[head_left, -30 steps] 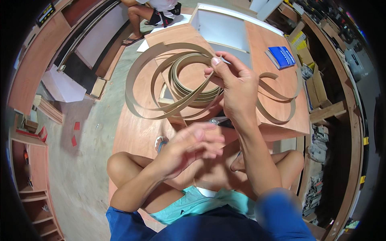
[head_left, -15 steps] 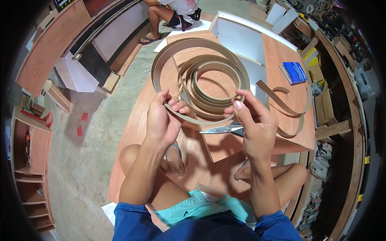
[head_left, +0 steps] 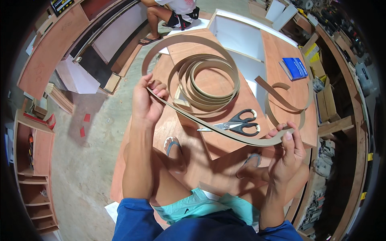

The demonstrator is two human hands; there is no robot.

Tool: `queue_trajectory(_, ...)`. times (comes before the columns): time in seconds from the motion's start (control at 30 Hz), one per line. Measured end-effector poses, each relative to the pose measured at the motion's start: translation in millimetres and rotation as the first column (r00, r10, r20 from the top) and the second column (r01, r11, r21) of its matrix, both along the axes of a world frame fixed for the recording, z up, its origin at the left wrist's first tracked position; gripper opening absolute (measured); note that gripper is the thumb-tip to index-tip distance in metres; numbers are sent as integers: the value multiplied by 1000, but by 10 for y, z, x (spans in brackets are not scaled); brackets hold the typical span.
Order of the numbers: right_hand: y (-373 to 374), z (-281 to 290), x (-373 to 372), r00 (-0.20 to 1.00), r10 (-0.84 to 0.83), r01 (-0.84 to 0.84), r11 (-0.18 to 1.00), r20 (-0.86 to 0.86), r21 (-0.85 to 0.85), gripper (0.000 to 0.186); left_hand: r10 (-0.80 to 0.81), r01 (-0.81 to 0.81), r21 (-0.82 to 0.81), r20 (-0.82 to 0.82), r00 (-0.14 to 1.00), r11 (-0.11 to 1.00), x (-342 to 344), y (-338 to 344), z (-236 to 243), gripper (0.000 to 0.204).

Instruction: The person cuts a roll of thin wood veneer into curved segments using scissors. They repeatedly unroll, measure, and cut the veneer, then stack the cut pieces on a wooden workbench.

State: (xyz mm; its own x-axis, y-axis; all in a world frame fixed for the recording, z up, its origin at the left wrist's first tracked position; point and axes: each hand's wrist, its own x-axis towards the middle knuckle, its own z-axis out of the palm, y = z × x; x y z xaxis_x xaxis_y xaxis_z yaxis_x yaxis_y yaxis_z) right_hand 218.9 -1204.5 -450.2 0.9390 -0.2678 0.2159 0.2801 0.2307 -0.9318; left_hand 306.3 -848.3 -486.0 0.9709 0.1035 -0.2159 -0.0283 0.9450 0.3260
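A coil of brown edge banding (head_left: 213,105) rests on the wooden panel, its loose outer length looping up and toward me. My left hand (head_left: 148,98) pinches that length at its left side. Out to the right, my right hand (head_left: 286,154) grips its end between thumb and fingers. The stretch between them sags slightly in front of the coil. Beneath it lie scissors (head_left: 241,123) with black handles, their blades pointing left and partly covered by the strip. Another loose curled strip (head_left: 277,100) lies to the right of the coil.
A blue packet (head_left: 294,69) sits on the wooden panel (head_left: 271,46) at the right. White cabinet compartments (head_left: 237,36) lie beyond the coil. Another person (head_left: 177,14) sits at the far side. Shelving with boxes (head_left: 325,102) lines the right; a wooden cabinet (head_left: 34,160) stands left.
My right hand has moved right and toward me, drawing the strip out longer. My left hand has shifted slightly left and away. The scissors are now mostly uncovered.
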Motion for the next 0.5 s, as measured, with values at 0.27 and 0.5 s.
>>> queue_trajectory(0.27, -162, -55, 30, 987, -125, 111, 985, 102, 129, 27, 226, -231, -96, -63, 972, 968, 148, -279, -28, 34)
queue_trajectory(0.5, -296, -168, 407, 978, -210, 204, 941, -7, 272, 26, 85, -85, -8, 10, 996, 996, 214, -354, 19, 37)
